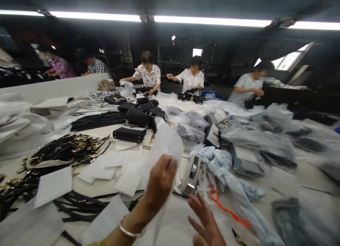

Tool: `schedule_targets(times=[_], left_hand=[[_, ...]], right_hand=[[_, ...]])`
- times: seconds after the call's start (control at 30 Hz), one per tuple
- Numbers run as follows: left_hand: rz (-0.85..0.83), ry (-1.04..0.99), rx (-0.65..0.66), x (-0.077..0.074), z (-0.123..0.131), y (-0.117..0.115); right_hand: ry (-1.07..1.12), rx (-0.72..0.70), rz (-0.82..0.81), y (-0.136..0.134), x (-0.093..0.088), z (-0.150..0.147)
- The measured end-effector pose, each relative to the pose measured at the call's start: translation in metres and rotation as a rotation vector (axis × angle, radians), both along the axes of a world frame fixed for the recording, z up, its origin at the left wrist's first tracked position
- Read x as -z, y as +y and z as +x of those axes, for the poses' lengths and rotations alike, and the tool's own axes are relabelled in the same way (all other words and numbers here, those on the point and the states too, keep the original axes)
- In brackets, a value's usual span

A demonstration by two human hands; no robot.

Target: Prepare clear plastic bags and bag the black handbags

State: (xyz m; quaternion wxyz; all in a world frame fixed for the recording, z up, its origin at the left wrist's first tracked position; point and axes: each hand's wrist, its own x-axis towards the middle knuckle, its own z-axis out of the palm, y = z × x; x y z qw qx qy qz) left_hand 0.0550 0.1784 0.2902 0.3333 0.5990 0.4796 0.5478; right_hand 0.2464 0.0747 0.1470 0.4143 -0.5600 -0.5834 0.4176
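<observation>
My left hand (pixel 161 182), with a bangle at the wrist, is raised over the table and closed on a thin translucent white sheet (pixel 167 141). The sheet stands up above the fist and also hangs below it. Lower and to the right, my right hand (pixel 203 219) has its fingers spread and holds nothing. A tape dispenser (pixel 191 173) stands just beyond my right hand. Beside it lies a crumpled light blue cloth (pixel 220 164). Loose white sheets (pixel 129 178) lie left of my left hand.
Black straps with gold clasps (pixel 69 150) cover the left side. Black bags (pixel 138 117) are piled at the middle, and plastic-wrapped bags (pixel 249 143) at the right. An orange cord (pixel 231 212) and small scissors (pixel 237 235) lie near right. Several people work across the table (pixel 302 171).
</observation>
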Motion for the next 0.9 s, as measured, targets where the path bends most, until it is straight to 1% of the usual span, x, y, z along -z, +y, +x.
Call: schedule_targets(times=[0.03,0.07,0.1,0.13,0.17,0.2,0.23,0.3,0.37,0.43,0.5,0.6,0.67,0.77,0.83,0.9], left_hand=[[-0.007,0.020,0.149,0.012,0.018,-0.018],[-0.045,-0.013,0.301,0.024,0.032,-0.034],[-0.110,-0.075,0.424,0.035,0.041,-0.049],[-0.192,-0.140,0.502,0.046,0.045,-0.061],[-0.263,-0.181,0.527,0.055,0.044,-0.071],[-0.301,-0.179,0.507,0.063,0.038,-0.080],[-0.298,-0.128,0.471,0.070,0.028,-0.087],[-0.203,0.075,0.419,0.084,0.005,-0.099],[-0.133,0.307,0.438,0.101,-0.016,-0.113],[-0.175,0.507,0.540,0.119,-0.028,-0.131],[-0.270,0.668,0.673,0.136,-0.032,-0.151],[-0.375,0.839,0.841,0.157,-0.028,-0.179],[-0.402,0.896,0.906,0.170,-0.024,-0.194],[-0.455,0.863,0.970,0.189,-0.022,-0.212],[-0.513,0.807,1.011,0.198,-0.024,-0.221],[-0.546,0.785,1.052,0.201,-0.027,-0.227]], right_hand=[[0.137,-0.055,-0.031,-0.004,-0.008,-0.013],[0.260,-0.086,-0.078,-0.010,-0.014,-0.023],[0.372,-0.083,-0.145,-0.017,-0.018,-0.031],[0.455,-0.045,-0.224,-0.026,-0.020,-0.036],[0.506,0.021,-0.303,-0.037,-0.021,-0.037],[0.547,0.095,-0.374,-0.048,-0.020,-0.035],[0.582,0.157,-0.429,-0.059,-0.017,-0.030],[0.617,0.214,-0.497,-0.081,-0.011,-0.014],[0.597,0.216,-0.543,-0.099,-0.003,0.003],[0.554,0.202,-0.580,-0.113,0.006,0.017],[0.503,0.215,-0.589,-0.127,0.015,0.026],[0.382,0.310,-0.591,-0.150,0.033,0.032],[0.241,0.370,-0.626,-0.164,0.046,0.035],[0.054,0.376,-0.639,-0.182,0.060,0.041],[0.018,0.354,-0.631,-0.187,0.065,0.048],[0.004,0.346,-0.650,-0.189,0.067,0.056]])
